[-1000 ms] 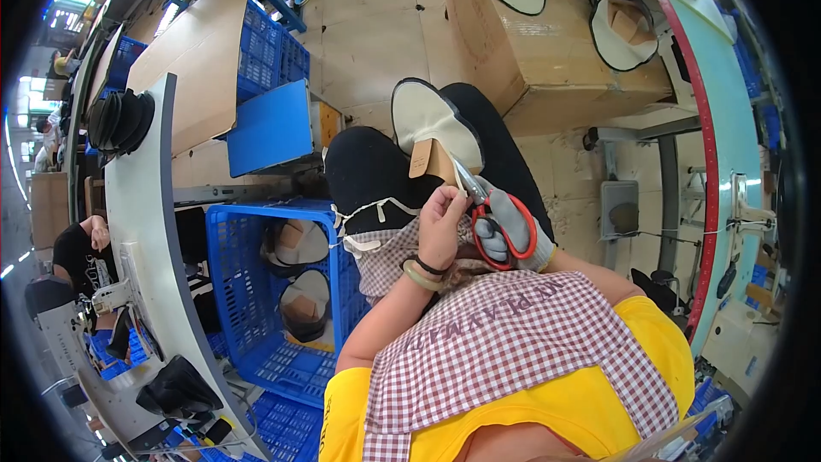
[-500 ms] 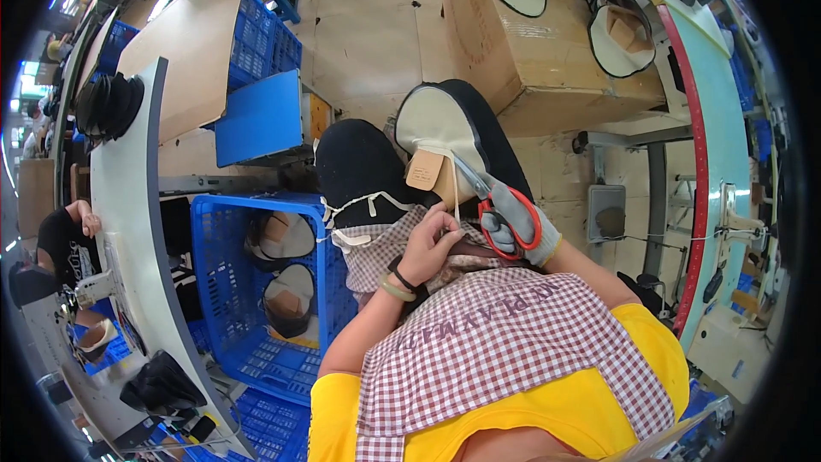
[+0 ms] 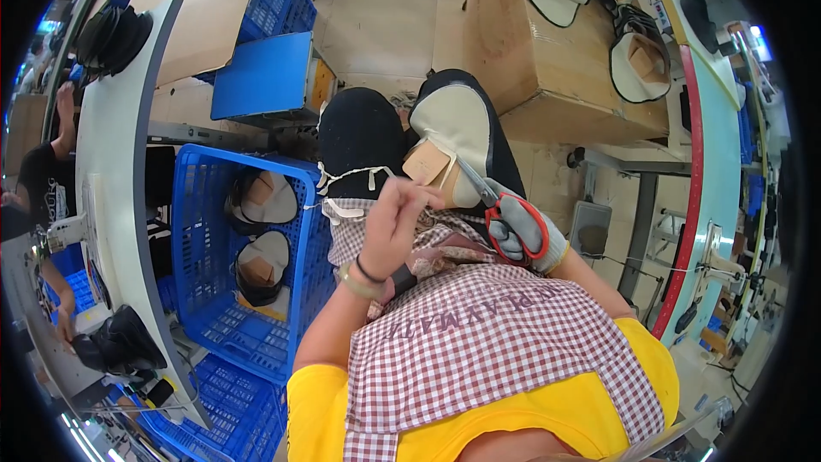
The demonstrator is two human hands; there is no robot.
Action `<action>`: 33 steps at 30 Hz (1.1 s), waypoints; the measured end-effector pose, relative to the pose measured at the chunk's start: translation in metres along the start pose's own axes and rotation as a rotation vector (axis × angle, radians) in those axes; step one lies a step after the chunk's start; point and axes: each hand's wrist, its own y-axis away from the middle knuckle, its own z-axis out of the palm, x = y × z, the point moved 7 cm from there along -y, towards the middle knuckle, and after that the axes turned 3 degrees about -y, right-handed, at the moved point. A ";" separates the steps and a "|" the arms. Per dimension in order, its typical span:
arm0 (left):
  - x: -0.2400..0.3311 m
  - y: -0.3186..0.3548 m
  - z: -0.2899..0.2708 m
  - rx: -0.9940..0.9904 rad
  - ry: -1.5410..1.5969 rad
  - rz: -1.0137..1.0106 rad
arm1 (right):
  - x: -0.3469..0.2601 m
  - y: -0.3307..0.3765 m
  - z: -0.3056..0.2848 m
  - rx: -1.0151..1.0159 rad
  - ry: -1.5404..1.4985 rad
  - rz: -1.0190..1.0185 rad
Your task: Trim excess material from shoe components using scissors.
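A shoe upper [image 3: 451, 120] with a cream lining and black edge lies over my right knee. On it sits a tan piece [image 3: 423, 161] beside a narrow white strip. My right hand [image 3: 522, 231], in a grey glove, is closed through the red handles of the scissors [image 3: 477, 178]. Their blades point up and left, close to the tan piece and the strip. My left hand [image 3: 395, 221] is raised over my lap, left of the scissors, fingers curled together. Whatever they pinch, if anything, is too small to make out. White trimmings [image 3: 346, 212] cling near my left knee.
At my left stands a blue plastic crate [image 3: 192, 257] with shoe uppers [image 3: 263, 258] inside. A cardboard box [image 3: 590, 90] bearing more uppers is ahead on the right. Worktables with machines flank me on both sides; another person [image 3: 44, 180] sits beyond the left one.
My left hand has come away from the white strip, moving left and rising. The scissors stay near the tan piece. The whole view has shifted slightly.
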 end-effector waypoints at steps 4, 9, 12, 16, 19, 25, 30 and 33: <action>-0.034 -0.036 0.014 0.115 -0.320 -0.182 | -0.003 0.001 0.005 -0.013 -0.037 0.035; -0.054 -0.056 0.027 0.045 -0.662 0.020 | 0.000 0.003 0.005 -0.017 -0.098 0.059; -0.080 -0.052 0.027 -0.114 -0.301 -0.295 | -0.005 0.006 0.008 -0.023 -0.105 0.081; -0.096 -0.034 0.036 -0.136 0.135 -0.562 | -0.010 0.004 0.008 -0.023 -0.100 0.125; -0.112 -0.029 0.038 -0.016 0.050 -0.459 | -0.015 0.002 0.005 0.025 0.015 0.115; -0.098 -0.031 0.046 -0.025 -0.090 -0.400 | -0.025 -0.002 -0.011 0.086 0.137 0.185; -0.102 -0.031 0.046 -0.032 -0.009 -0.385 | -0.031 -0.011 -0.016 0.095 0.197 0.211; -0.104 -0.029 0.049 -0.051 0.042 -0.372 | -0.037 -0.020 -0.015 0.116 0.175 0.230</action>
